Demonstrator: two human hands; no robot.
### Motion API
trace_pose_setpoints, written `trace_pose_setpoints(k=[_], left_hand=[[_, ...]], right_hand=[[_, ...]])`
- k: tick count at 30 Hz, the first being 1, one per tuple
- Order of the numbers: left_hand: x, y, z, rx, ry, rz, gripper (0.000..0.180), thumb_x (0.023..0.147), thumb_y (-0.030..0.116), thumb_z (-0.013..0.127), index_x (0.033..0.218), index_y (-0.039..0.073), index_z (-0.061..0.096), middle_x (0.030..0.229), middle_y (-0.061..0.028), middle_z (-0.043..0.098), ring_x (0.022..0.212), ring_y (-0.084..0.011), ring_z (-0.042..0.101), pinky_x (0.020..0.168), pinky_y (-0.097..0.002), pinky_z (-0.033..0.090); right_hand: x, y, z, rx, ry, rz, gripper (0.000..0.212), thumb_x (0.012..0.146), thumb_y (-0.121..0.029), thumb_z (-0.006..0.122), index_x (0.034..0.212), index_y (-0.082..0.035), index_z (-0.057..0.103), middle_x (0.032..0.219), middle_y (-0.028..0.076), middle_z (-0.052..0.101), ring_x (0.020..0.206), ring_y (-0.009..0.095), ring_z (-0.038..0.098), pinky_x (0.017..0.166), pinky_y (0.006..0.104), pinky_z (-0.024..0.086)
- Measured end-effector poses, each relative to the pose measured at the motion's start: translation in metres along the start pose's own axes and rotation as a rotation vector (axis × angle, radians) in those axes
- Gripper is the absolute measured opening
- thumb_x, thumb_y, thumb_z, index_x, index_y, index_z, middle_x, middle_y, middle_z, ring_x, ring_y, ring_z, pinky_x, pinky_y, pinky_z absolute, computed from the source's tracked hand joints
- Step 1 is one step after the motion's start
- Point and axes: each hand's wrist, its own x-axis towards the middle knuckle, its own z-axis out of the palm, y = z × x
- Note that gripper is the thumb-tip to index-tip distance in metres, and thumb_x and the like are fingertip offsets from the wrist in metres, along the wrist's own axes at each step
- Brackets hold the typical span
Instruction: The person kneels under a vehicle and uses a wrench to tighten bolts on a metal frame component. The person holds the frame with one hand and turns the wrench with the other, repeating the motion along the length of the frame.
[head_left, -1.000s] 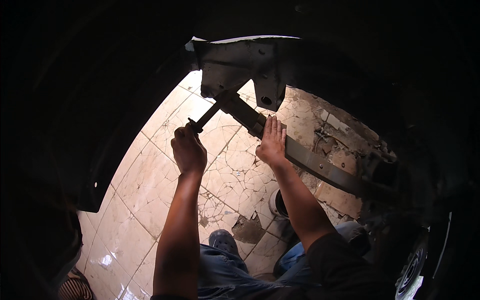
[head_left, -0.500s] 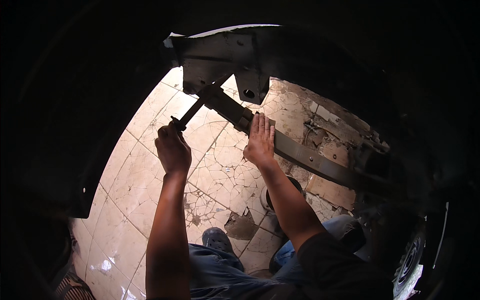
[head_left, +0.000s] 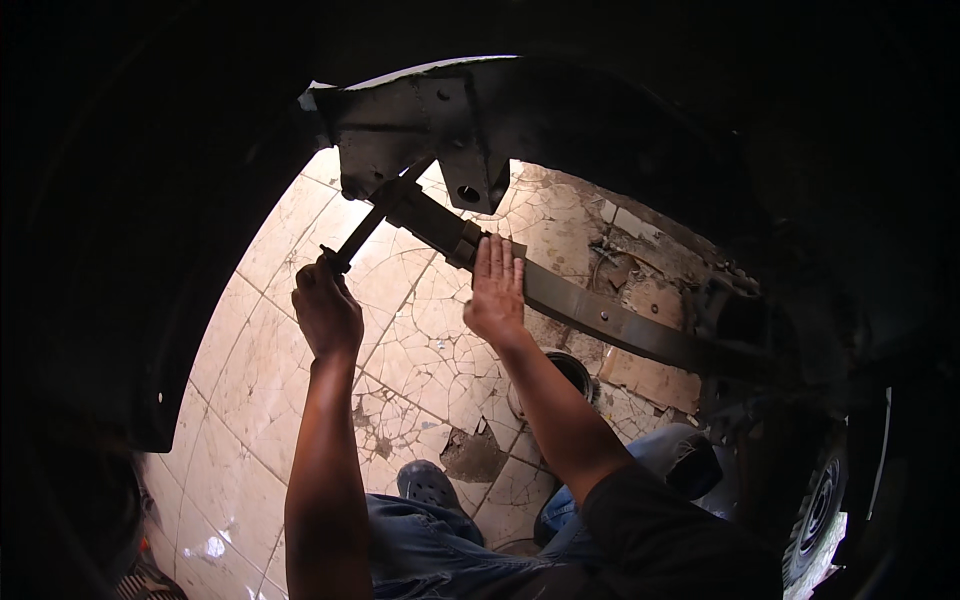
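From my end I see the left hand (head_left: 330,315) with its fingers curled and clamped on the near end of a dark bar (head_left: 362,230). A short stub of the bar juts out just above the knuckles; the rest slants up and to the right, out of the fist. Past the fingers it crosses the upper left end of a spring (head_left: 575,305), and its far tip runs up to the lower edge of the bracket (head_left: 405,130), in the notch beside the corner with the round hole. I cannot tell whether the bar passes through the spring or merely across it.

My right hand (head_left: 497,300) lies on the spring, its fingers straight and together, the tips at the spring's upper edge. Whether the thumb grips from below I cannot tell. Just left of those fingertips sits a clip (head_left: 466,243) around the spring; to their right the spring curves down into shadow. The bar is well apart from the right fingers, with the clip between.

Below me is the cracked tile floor (head_left: 250,380), with a broken patch (head_left: 473,455) near a shoe (head_left: 428,483). A round tub (head_left: 570,372) is partly hidden by the right forearm.
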Motion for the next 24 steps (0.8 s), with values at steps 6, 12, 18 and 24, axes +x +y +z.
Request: trace_pose_setpoints(k=[6, 12, 18, 24], left_hand=[[-0.006, -0.003, 0.001, 0.025, -0.012, -0.041, 0.022, 0.092, 0.006, 0.057, 0.114, 0.006, 0.058, 0.105, -0.0139, 0.059, 0.091, -0.0338, 0.06, 0.077, -0.0453, 0.047], [0.0, 0.002, 0.0, 0.039, 0.017, -0.012, 0.022, 0.092, 0.006, 0.057, 0.114, 0.005, 0.057, 0.105, -0.0143, 0.059, 0.092, -0.0334, 0.059, 0.078, -0.0451, 0.046], [-0.003, -0.007, 0.0, 0.015, 0.022, 0.006, 0.021, 0.093, 0.007, 0.057, 0.114, 0.005, 0.057, 0.105, -0.0142, 0.059, 0.092, -0.0343, 0.059, 0.079, -0.0453, 0.047], [-0.002, 0.003, 0.002, 0.03, 0.006, -0.046, 0.019, 0.093, 0.008, 0.056, 0.112, 0.004, 0.058, 0.104, -0.0151, 0.06, 0.09, -0.0356, 0.06, 0.078, -0.0457, 0.047]], right_hand=[[-0.044, 0.038, -0.013, -0.003, -0.076, 0.374, 0.097, 0.078, -0.016, 0.059, 0.154, 0.005, 0.003, 0.163, 0.022, 0.006, 0.152, 0.035, 0.001, 0.122, 0.0463, -0.002], [0.008, -0.018, -0.013, 0.105, -0.065, 0.184, 0.095, 0.079, -0.017, 0.056, 0.154, 0.006, 0.003, 0.162, 0.024, 0.004, 0.151, 0.037, 0.0, 0.122, 0.0482, -0.002], [-0.02, 0.019, -0.001, -0.003, -0.02, 0.204, 0.095, 0.078, -0.017, 0.058, 0.154, 0.006, 0.005, 0.162, 0.024, 0.006, 0.151, 0.038, 0.003, 0.122, 0.0492, 0.001], [-0.035, 0.023, -0.006, 0.031, 0.016, 0.444, 0.098, 0.076, -0.019, 0.061, 0.154, 0.006, 0.006, 0.162, 0.025, 0.007, 0.151, 0.04, 0.003, 0.121, 0.0503, 0.001]])
